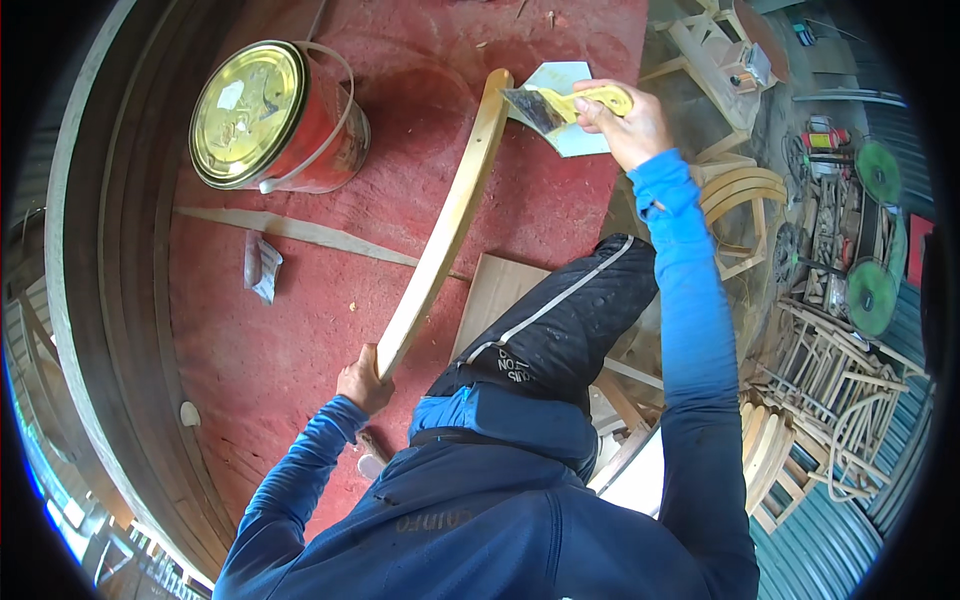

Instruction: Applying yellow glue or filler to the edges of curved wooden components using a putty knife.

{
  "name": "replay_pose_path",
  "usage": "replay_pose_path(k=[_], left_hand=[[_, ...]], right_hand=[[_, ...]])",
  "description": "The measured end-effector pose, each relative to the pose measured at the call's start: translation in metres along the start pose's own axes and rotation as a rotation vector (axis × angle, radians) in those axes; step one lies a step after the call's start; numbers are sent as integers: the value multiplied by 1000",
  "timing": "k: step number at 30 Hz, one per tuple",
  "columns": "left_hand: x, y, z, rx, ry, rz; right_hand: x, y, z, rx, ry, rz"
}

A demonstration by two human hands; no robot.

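One red cylindrical can with a gold lid (pixel 278 125) stands near the far-left corner of the red surface (pixel 320 350), presumably within reach. One left hand (pixel 366 380) is clamped on the near end of one long, curved, pale wooden bar (pixel 450 220), apparently steadying it. One white angular plate (pixel 582 143) lies near the right edge, beneath one yellow-handled, dark-ended flat tool (pixel 558 105), gripped by one right hand (pixel 634 126) beside the bar's far end.

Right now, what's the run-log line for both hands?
left hand: grips wooden strip at near end | right hand: holds yellow-handled tool by strip's far end, contact unclear | nearby: lidded red can
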State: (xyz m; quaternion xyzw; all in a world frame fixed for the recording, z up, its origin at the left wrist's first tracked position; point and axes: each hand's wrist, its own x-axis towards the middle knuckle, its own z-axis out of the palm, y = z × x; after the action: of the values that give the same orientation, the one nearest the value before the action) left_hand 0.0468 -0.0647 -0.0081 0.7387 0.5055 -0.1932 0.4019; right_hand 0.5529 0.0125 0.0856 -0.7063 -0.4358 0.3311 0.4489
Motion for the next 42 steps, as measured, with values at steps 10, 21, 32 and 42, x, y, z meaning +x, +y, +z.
replay_pose_path(k=[10,21,32,42], left_hand=[[-3,1,-23,-112,-74,-24],[7,-2,28,78,51,23],[5,0,28,88,45,21],[22,19,13,68,47,40]], right_hand=[[-26,-11,7,180,-228,92],[71,10,-23,79,186,367],[76,40,-30,116,-63,528],[-62,64,-29,732,195,503]])
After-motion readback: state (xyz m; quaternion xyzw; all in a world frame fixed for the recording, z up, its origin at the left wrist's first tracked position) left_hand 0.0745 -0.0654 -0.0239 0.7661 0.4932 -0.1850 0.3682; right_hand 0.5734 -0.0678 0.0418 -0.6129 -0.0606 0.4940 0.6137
